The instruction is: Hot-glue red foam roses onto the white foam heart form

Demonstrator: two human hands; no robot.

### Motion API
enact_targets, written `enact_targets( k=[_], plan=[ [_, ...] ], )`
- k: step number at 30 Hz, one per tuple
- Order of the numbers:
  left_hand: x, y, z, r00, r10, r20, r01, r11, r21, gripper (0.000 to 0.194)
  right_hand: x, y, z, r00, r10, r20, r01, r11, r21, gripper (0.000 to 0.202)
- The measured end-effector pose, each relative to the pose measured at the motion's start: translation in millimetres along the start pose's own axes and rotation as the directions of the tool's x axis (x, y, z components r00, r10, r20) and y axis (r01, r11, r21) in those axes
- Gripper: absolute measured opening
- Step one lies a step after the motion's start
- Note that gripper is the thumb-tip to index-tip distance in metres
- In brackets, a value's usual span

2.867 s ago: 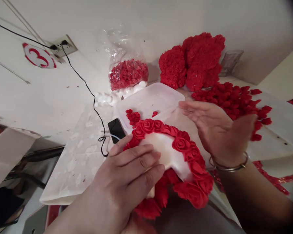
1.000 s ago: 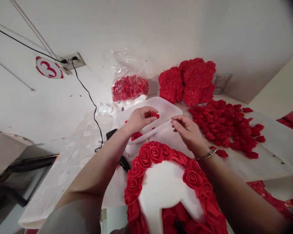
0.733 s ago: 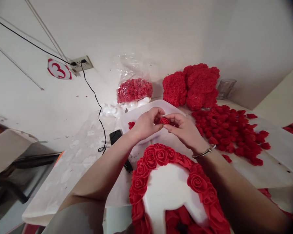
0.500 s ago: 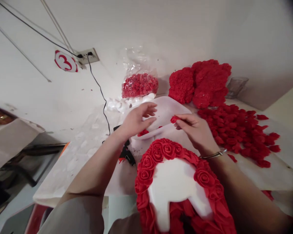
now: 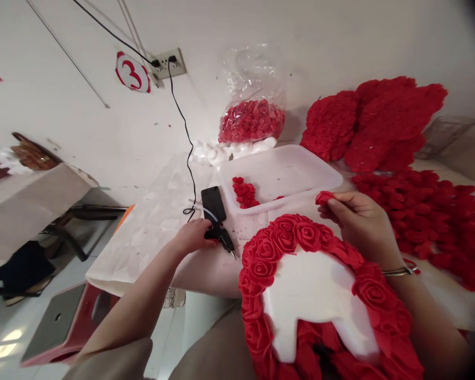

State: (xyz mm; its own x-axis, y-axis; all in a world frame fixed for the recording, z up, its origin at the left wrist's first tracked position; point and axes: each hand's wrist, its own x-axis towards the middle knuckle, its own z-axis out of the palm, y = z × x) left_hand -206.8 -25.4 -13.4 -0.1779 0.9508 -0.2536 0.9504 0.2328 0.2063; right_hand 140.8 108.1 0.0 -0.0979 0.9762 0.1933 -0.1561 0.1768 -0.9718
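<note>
My left hand (image 5: pixel 193 236) is closed around the handle of a black glue gun (image 5: pixel 226 241), whose metal tip points right and down on the table. Between the thumb and fingers of my right hand (image 5: pixel 360 216) is a small red foam rose (image 5: pixel 323 198). Below my hands, at my lap, sits a white foam form (image 5: pixel 312 295) bordered by red roses, with a bare white middle. Behind it, a translucent plastic tray (image 5: pixel 288 169) holds a few small red flowers (image 5: pixel 244 192) at its left end.
A black phone (image 5: pixel 214 203) lies beside the glue gun. At the back stand a clear bag of red flowers (image 5: pixel 251 120) and a stacked red flower heap (image 5: pixel 372 124). Loose red petals (image 5: pixel 435 221) spread at right. A black cord (image 5: pixel 186 124) hangs from the wall socket (image 5: pixel 170 62).
My left hand has moved from over the tray down and left onto the glue gun. My right hand still pinches the red rose. The view has shifted left.
</note>
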Motion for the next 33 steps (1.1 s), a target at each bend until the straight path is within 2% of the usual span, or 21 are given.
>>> enact_targets(
  k=[4,8,10,12,15,18,21,24,26,29,31,33],
  plan=[
    [1,-5,-3.0,0.999,0.024,0.026,-0.023,0.998,-0.055,0.025,-3,-3,-7,1.000,-0.002,-0.021,0.002,1.000,-0.016,0.032],
    [-7,-21,-26.4,0.999,-0.007,-0.043,-0.002,0.980,-0.198,0.019,-5,-7,-14,0.999,-0.003,-0.054,0.002,1.000,-0.022,0.026],
    [-13,-29,-44.9,0.991,-0.060,-0.119,0.022,0.955,-0.296,0.020,-5,-10,-14,0.998,-0.017,-0.065,0.017,1.000,-0.005,0.022],
    [-17,-34,-65.9,0.965,-0.125,-0.229,0.021,0.913,-0.408,0.023,-5,-15,-13,0.997,-0.044,-0.064,0.046,0.999,0.027,0.021],
    [-18,-27,-95.1,0.874,-0.212,-0.436,-0.075,0.830,-0.553,0.025,-4,-25,-8,0.993,-0.114,-0.024,0.116,0.990,0.077,0.021],
    [-14,4,-111.7,0.786,-0.219,-0.579,-0.243,0.750,-0.615,0.024,-7,-36,-4,0.978,-0.203,0.057,0.196,0.975,0.102,0.018],
    [-10,54,-112.8,0.725,-0.167,-0.669,-0.397,0.692,-0.603,0.025,-14,-43,-3,0.949,-0.290,0.123,0.278,0.955,0.103,0.011],
    [-7,103,-105.1,0.655,-0.091,-0.750,-0.451,0.750,-0.485,0.029,-21,-48,-5,0.914,-0.387,0.119,0.380,0.921,0.081,0.013],
    [-6,126,-100.0,0.623,-0.018,-0.782,-0.480,0.780,-0.400,0.030,-24,-52,-7,0.889,-0.441,0.124,0.437,0.897,0.063,0.018],
    [-5,146,-96.1,0.594,0.077,-0.800,-0.514,0.802,-0.304,0.027,-28,-57,-9,0.836,-0.520,0.176,0.525,0.851,0.021,0.023],
    [-5,152,-95.7,0.578,0.114,-0.808,-0.522,0.812,-0.259,0.026,-30,-59,-9,0.803,-0.561,0.202,0.575,0.818,-0.013,0.027],
    [-7,156,-95.7,0.569,0.128,-0.812,-0.520,0.821,-0.235,0.027,-31,-60,-9,0.790,-0.575,0.213,0.595,0.803,-0.037,0.029]
  ],
)
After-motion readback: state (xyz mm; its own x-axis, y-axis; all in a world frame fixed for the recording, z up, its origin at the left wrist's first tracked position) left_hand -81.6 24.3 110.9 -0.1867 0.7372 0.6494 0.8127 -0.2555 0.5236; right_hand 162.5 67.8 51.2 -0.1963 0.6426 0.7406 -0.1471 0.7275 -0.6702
